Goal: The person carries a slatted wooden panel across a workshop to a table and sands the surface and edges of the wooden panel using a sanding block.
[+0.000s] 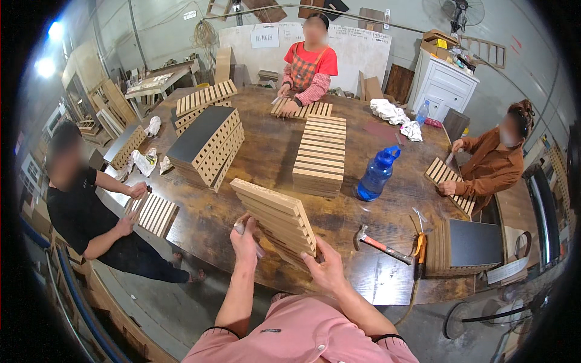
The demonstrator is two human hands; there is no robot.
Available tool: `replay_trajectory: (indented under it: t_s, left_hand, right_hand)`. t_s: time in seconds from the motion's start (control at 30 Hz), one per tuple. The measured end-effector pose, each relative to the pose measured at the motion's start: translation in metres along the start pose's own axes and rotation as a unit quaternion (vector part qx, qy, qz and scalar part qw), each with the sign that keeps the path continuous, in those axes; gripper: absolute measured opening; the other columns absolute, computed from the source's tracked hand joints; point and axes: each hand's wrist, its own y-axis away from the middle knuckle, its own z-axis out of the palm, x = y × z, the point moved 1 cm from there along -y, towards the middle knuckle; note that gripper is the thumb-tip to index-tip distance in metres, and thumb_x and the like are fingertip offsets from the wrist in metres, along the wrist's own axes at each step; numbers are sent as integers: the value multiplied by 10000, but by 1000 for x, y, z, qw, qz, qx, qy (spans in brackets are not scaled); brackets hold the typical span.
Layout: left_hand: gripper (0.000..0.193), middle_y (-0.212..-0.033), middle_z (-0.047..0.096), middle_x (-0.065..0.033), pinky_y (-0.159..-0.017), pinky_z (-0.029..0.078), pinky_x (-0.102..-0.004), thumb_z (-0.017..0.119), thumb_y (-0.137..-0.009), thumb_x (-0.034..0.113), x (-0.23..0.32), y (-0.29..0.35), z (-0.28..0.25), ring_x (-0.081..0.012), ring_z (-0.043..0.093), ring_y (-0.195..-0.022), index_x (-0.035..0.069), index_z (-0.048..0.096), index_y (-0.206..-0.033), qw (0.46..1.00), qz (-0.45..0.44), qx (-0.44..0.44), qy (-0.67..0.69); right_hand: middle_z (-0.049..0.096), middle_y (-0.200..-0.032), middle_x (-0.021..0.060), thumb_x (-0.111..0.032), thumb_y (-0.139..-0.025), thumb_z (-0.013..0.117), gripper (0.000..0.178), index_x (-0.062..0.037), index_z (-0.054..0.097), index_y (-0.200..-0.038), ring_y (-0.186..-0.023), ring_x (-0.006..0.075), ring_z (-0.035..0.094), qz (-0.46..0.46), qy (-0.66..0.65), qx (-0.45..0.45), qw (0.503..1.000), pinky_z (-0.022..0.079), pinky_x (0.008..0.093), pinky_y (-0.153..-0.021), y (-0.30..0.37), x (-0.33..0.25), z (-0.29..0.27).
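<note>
A slatted wooden panel (272,218) is tilted up in front of me, above the near side of the table. My right hand (327,267) grips its lower right corner, thumb on the near side. Closed fingers of my left hand (244,241) wrap a slim, pale-ended hand tool (239,227) close to the panel's left side. Most of that tool is hidden, so its kind is unclear. Beyond the panel stands a stack of similar slatted panels (319,157). A claw hammer (385,247) with a red handle lies to the right.
Around the brown wooden table (363,272) three other people handle slatted panels. A blue water bottle (378,174) stands right of centre. Dark-topped panel stacks (206,142) rise at left, another stack (465,245) at right. An orange-handled corded tool (419,249) lies near the hammer.
</note>
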Motion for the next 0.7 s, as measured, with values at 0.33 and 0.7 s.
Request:
replay_trajectory:
  t_s: [0.33, 0.7]
  left_hand:
    - [276, -1042, 667, -29, -896, 467, -320, 697, -1025, 220, 18, 9, 8, -152, 592, -960, -3, 673, -1185, 996, -29, 2, -86]
    - [223, -960, 713, -70, -712, 505, -295, 667, -1030, 188, -3, 6, 19, -113, 612, -785, -2, 705, -1140, 986, 1, -44, -161]
  right_hand:
    - [698, -1260, 205, -175, -954, 713, 492, -64, 585, -1416, -1153, 323, 693, 58, 44, -49, 996, 521, 370, -988, -4, 0, -6]
    - [469, -1540, 266, -287, -868, 795, 985, -26, 229, -1631, -1398, 422, 493, 90, 193, -237, 948, 427, 433, -1146, -3, -11, -29]
